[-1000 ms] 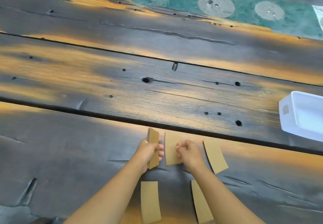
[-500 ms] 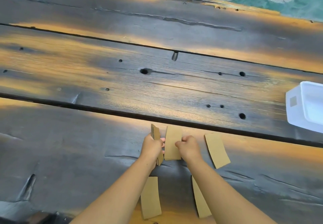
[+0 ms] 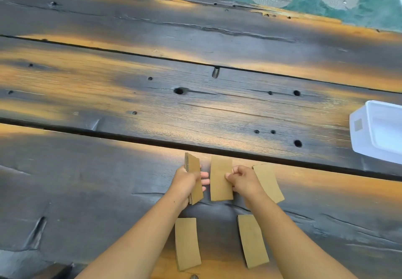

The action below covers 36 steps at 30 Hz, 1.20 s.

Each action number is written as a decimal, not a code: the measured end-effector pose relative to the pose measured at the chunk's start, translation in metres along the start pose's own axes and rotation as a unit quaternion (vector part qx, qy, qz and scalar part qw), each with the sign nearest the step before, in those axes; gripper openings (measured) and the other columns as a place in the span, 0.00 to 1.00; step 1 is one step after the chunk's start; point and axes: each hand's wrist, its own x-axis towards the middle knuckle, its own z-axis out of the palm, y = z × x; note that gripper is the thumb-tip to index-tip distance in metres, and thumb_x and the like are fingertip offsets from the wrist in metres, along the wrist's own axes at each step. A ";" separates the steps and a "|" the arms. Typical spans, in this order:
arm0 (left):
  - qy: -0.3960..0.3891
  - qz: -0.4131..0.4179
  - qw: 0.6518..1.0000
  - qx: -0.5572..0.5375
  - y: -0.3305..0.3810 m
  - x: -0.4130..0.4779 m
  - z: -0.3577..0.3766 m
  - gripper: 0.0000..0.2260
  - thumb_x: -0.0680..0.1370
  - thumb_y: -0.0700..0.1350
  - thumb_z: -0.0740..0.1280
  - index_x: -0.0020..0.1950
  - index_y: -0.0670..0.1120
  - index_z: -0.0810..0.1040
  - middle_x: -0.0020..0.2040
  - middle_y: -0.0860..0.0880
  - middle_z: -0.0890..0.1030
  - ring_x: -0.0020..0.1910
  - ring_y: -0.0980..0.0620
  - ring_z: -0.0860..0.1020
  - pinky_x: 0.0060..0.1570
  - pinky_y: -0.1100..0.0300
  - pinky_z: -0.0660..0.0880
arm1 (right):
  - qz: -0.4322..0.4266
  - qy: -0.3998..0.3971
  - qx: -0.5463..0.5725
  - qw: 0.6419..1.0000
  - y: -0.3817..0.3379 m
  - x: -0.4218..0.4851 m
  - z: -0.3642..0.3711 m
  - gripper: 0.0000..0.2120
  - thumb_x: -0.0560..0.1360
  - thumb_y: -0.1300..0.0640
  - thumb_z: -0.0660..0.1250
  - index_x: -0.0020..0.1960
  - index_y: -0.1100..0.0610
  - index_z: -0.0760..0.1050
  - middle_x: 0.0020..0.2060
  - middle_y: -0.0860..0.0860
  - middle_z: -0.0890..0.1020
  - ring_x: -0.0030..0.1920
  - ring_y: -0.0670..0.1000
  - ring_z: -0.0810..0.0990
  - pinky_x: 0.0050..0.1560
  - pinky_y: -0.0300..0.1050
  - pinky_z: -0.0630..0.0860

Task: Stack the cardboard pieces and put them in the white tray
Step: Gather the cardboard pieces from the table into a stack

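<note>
Got a small stack of cardboard pieces (image 3: 194, 177) clamped on edge in my left hand (image 3: 186, 182), while my right hand (image 3: 242, 178) is pinching the right edge of a loose piece (image 3: 219, 178) lying flat on the wooden table (image 3: 152, 109). Three more pieces sit around my arms, and the white tray (image 3: 378, 130) is way off to the right, well apart from everything.

No readable text, number or brand showed anywhere. The only label-like mark was a small grey-brown square patch on the side wall of the white tray (image 3: 361, 135) at three o'clock, and it was blank or too small to read.
</note>
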 end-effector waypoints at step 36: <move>-0.047 0.026 0.995 0.087 -0.016 -0.051 0.137 0.14 0.69 0.36 0.71 0.54 0.39 0.77 0.36 0.40 0.83 0.31 0.48 0.81 0.37 0.55 0.78 | -0.126 -0.022 -0.128 0.984 0.019 -0.022 -0.113 0.07 0.74 0.60 0.68 0.43 0.49 0.79 0.33 0.49 0.85 0.40 0.49 0.85 0.41 0.40 0.77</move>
